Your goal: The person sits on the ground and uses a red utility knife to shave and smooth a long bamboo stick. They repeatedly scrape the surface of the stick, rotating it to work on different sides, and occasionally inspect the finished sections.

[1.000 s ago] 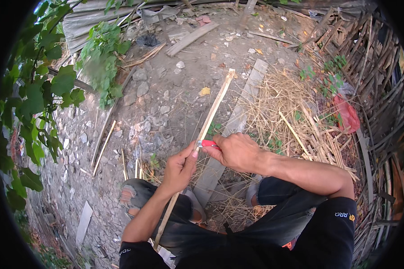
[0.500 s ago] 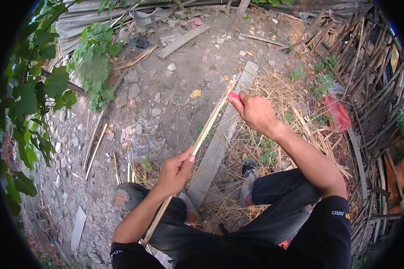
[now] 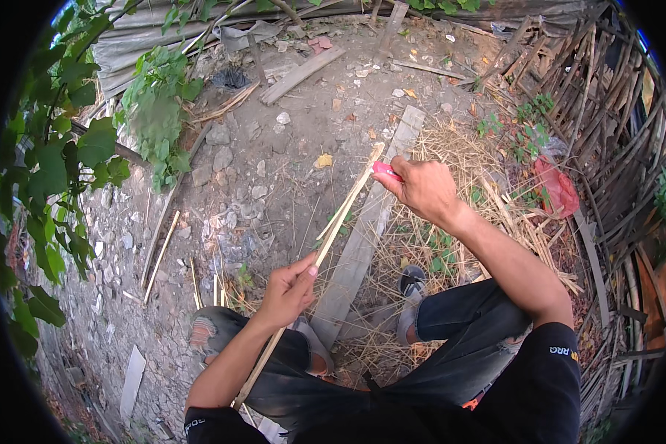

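My left hand (image 3: pixel 287 291) is closed around a long pale bamboo strip (image 3: pixel 334 228), which slants from beside my left thigh up toward the right. A thin sliver stands away from the strip just above my left fingers. My right hand (image 3: pixel 426 191) grips a small red-handled knife (image 3: pixel 386 172) against the strip's far end; its blade is too small to make out. Beneath the strip a grey wooden plank (image 3: pixel 362 248) lies on the ground between my feet.
Loose straw-like shavings (image 3: pixel 451 148) and cut strips cover the ground to the right, near a red plastic bag (image 3: pixel 555 186). A stick fence (image 3: pixel 607 96) stands at the far right. Leafy vines (image 3: pixel 52 177) hang at the left. Another board (image 3: pixel 302 74) lies farther off.
My right hand and the knife have shifted slightly down and left along the strip's far end. A thin sliver now stands apart from the strip. My left hand has stayed nearly in place.
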Demonstrator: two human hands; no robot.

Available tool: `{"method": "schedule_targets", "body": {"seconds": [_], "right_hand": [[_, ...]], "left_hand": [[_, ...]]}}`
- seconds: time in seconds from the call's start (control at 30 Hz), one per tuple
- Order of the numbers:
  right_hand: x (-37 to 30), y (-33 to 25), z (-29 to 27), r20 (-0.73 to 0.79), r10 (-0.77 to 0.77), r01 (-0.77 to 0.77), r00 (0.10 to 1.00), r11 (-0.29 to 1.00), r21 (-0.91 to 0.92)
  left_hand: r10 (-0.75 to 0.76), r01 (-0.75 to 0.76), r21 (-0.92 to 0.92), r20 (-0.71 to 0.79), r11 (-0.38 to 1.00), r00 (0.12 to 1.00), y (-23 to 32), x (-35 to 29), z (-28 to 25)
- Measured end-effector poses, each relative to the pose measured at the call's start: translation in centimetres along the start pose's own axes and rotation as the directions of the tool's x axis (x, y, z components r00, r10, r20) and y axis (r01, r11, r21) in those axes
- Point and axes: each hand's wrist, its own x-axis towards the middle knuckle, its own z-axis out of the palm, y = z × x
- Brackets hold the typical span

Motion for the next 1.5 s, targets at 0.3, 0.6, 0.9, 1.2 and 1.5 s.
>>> {"method": "schedule_targets", "body": {"seconds": [0.3,0.6,0.9,1.2,1.5], "right_hand": [[0.3,0.8,-0.5,-0.027,-0.051,0.052,0.998,0.998,0.033],[-0.8,-3.9,-2.2,0.481,0.049,-0.199,0.875,0.944,0.265],[0.7,1.7,1.8,0.189,0.077,-0.083,0.979,0.996,0.025],[1.3,6.3,0.2,0.000,0.248,-0.248,0.969,0.967,-0.057],[0.9,4.1,-2.9,-0.165,-0.039,0.105,0.985,0.903,0.416]], "left_hand": [[-0.048,0.052,-0.108,0.044,0.993,0.998,0.4,0.3,0.3],[0.090,-0.068,0.201,-0.105,0.977,0.990,-1.2,0.2,0.7],[0.077,-0.067,0.166,-0.054,0.984,0.996,-0.6,0.2,1.0],[-0.197,0.280,-0.332,0.262,0.901,0.945,0.2,-2.3,0.7],[0.006,-0.005,-0.012,0.081,1.000,0.997,-1.1,-0.5,1.1]]}}
